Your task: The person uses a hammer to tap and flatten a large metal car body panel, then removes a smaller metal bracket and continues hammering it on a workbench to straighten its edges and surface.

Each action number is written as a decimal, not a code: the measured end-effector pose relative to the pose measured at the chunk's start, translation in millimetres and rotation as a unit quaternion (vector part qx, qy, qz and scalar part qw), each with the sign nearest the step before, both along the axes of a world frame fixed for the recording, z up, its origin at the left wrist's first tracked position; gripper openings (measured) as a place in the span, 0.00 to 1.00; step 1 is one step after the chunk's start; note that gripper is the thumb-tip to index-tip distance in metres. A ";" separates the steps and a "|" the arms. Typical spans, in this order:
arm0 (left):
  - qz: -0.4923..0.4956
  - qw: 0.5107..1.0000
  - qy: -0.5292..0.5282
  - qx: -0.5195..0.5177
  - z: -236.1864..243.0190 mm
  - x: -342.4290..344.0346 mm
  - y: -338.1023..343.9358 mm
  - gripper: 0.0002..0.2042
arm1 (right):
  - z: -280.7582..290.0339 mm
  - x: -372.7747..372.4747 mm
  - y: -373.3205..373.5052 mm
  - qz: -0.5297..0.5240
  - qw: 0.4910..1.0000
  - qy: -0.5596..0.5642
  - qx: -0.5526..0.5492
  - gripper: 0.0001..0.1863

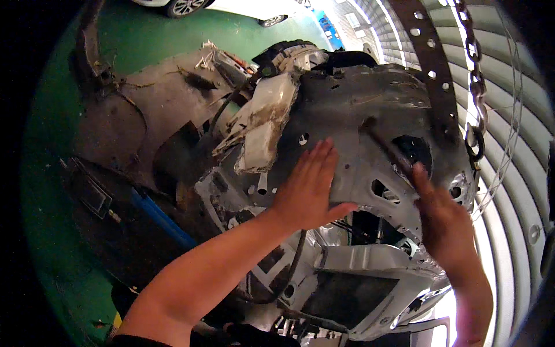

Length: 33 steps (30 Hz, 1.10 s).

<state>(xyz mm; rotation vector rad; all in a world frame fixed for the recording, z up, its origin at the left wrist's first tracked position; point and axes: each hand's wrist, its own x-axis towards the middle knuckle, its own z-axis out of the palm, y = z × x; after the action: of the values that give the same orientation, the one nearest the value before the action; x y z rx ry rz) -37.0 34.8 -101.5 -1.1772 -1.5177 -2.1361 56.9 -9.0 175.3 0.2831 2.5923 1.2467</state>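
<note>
A stripped, dark grey vehicle body panel (358, 92) with holes and ragged edges fills the middle of the head view. My left hand (306, 191) lies flat on it, fingers stretched out and thumb spread. My right hand (439, 220) grips a dark hammer (384, 144), whose head rests at or just above the metal, right of my left fingers. Left of the panel's centre, a torn cream-coloured piece (266, 115) has jagged ends. Below my hands, the lighter metal framework (364, 257) shows openings and cables.
At right hang a perforated steel bar (430, 58) and a chain (475, 81) before a corrugated wall (509, 173). A plate (110, 127) with debris and a blue bar (165, 222) lie left, over the green floor (52, 231). A white car (231, 6) stands behind.
</note>
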 end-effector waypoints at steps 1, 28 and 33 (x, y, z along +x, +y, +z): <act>-0.004 1.000 -0.001 -0.002 -1.3 1.0 0.7 0.48 | 0.3 -6.9 -8.6 0.022 0.999 0.006 0.041 0.42; -0.002 1.000 -0.012 -0.021 5.5 4.3 1.1 0.49 | 2.8 -13.1 10.7 0.083 0.993 -0.028 0.080 0.46; -0.021 0.999 -0.014 -0.022 3.6 2.4 -2.6 0.50 | -2.8 -45.1 -25.6 -0.044 0.983 -0.098 0.151 0.47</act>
<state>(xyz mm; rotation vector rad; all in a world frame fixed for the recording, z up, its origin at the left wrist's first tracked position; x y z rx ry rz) -34.6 32.2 -97.9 -1.2085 -1.5736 -2.1643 11.7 -34.6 172.5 0.3082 2.1995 1.5510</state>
